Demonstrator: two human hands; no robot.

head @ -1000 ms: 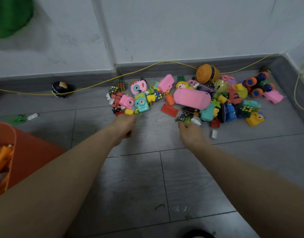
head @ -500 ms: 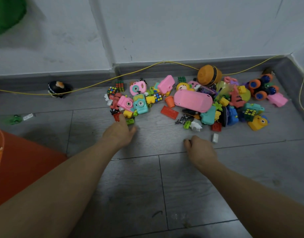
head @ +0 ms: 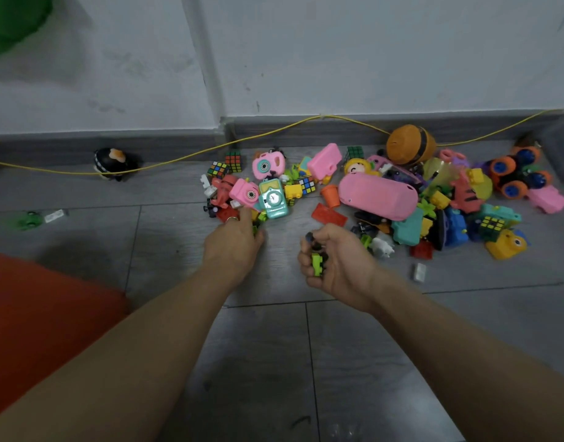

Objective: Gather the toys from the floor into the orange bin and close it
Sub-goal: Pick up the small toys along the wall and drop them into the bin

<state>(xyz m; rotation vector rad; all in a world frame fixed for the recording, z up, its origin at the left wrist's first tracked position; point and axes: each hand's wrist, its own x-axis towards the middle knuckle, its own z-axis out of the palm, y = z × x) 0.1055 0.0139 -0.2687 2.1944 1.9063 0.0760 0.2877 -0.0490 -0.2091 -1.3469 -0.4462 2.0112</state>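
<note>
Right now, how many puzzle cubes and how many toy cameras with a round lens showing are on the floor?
Puzzle cubes: 5
Pink cameras: 2
Teal camera: 1
Yellow camera: 1
Total: 9
More may be hidden in the pile.

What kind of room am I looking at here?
Probably a room corner in a home, perhaps a play area: grey tiled floor, white painted wall with a grey skirting board, and a heap of small plastic toys.
</note>
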